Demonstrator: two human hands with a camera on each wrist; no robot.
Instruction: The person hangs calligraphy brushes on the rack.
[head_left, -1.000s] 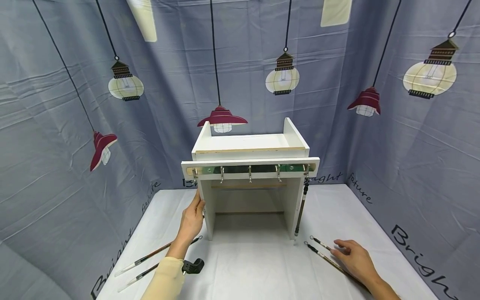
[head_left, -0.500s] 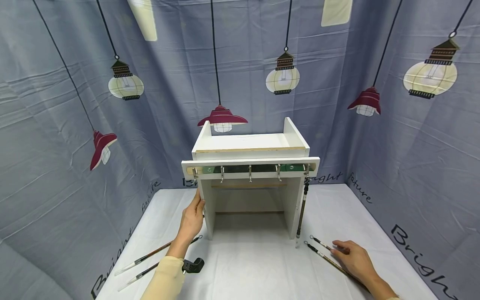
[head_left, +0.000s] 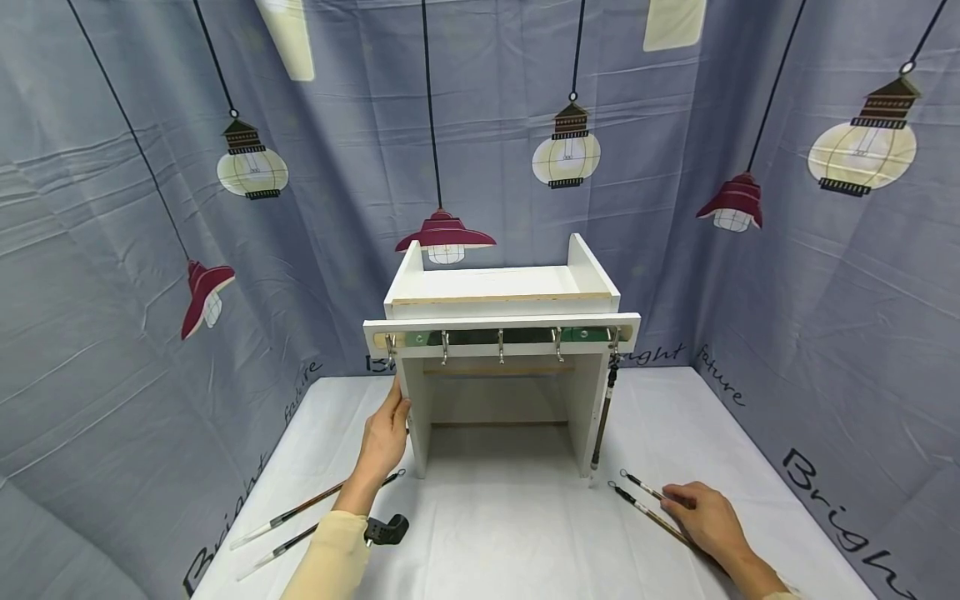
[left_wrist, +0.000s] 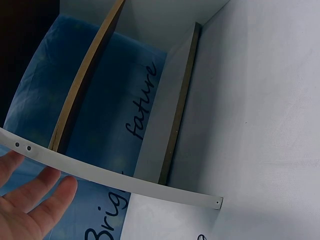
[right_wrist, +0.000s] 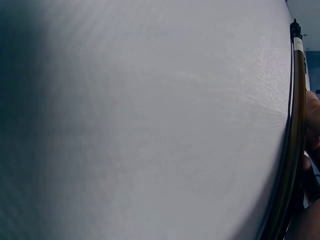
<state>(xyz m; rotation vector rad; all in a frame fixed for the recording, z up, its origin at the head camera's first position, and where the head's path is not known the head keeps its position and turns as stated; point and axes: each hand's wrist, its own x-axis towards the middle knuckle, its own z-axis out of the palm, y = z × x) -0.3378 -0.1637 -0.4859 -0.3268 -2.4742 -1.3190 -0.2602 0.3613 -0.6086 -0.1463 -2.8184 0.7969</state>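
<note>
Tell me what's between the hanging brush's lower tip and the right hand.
Head view: the looped ends of the near brush and the far brush, short of the right hand; otherwise bare white tabletop.

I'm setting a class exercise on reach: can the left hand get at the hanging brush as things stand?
Probably not directly: the white stand separates the left hand, at its left side, from the hanging brush at its right.

so, white-covered table (head_left: 495,542), white rack (head_left: 501,311) standing at 12 o'clock, couple of brushes (head_left: 306,504) around 8, two more brushes (head_left: 651,516) near 4
</note>
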